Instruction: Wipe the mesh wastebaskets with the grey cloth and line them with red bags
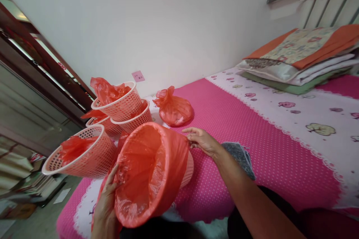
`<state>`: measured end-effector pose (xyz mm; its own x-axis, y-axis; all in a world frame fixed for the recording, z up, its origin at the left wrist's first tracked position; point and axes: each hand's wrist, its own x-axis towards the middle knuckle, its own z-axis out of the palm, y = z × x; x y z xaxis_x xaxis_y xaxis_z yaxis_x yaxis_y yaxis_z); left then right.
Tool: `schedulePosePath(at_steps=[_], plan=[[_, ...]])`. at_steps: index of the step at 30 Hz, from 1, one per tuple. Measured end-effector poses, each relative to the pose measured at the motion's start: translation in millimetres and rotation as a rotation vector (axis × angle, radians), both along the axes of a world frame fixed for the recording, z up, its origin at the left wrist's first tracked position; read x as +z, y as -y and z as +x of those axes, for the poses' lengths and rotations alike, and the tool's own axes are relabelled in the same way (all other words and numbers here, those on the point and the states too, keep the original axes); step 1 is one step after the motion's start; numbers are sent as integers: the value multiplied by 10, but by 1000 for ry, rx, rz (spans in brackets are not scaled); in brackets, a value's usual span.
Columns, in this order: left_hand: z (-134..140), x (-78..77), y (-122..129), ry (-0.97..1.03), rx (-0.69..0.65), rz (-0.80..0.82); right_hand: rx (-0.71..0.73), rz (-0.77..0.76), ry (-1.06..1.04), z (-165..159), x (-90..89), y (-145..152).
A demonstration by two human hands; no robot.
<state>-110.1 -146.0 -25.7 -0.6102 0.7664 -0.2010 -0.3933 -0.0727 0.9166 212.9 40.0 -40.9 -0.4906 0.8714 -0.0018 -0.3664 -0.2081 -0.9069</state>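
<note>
A pink plastic basket [187, 171] is tilted toward me at the bed's front edge. Its mouth is lined with a red plastic bag [140, 160], folded over the rim and down the outside. My left hand [108, 196] grips the lined rim at the left, thumb on the bag and the other fingers mostly hidden. On the far right side, my right hand [200, 141] pinches the bag's outer edge near the basket's base, index finger stretched out. A knotted red plastic bag [176, 111] lies on the bed behind the basket.
Several pink baskets [92, 158] holding red bags stand at the left, one stacked above others. A grey cloth [238, 157] lies by my right forearm. Folded bedding and a cushion [305, 48] sit far right. A white wall [179, 26] borders the bed [275, 153].
</note>
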Motion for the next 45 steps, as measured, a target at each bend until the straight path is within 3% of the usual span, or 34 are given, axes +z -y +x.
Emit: schedulePosePath(at_steps=[4, 7, 15, 21, 28, 32, 36, 38, 40, 45], plan=[[9, -11, 14, -5, -3, 3, -28, -55, -44, -29, 40, 40], [62, 22, 51, -8, -41, -8, -1, -6, -63, -68, 55, 73], [46, -62, 174, -58, -84, 6, -84, 102, 158, -141, -9, 17], [23, -101, 224, -84, -33, -20, -22, 86, 125, -125, -2, 47], [19, -112, 211, -57, -23, -15, -70, 107, 149, -169, -71, 15], [5, -128, 191, -45, -29, -5, -25, 29, 142, -137, -48, 53], [30, -96, 123, -37, -11, -11, 54, 119, 193, -124, -75, 45], [71, -49, 46, -51, -3, -4, -73, 167, 261, -130, -91, 8], [132, 11, -74, -83, -19, 6, -296, 191, 283, -118, -70, -22], [364, 162, -608, -214, -90, -31, -665, 333, 201, 38, 188, 82]])
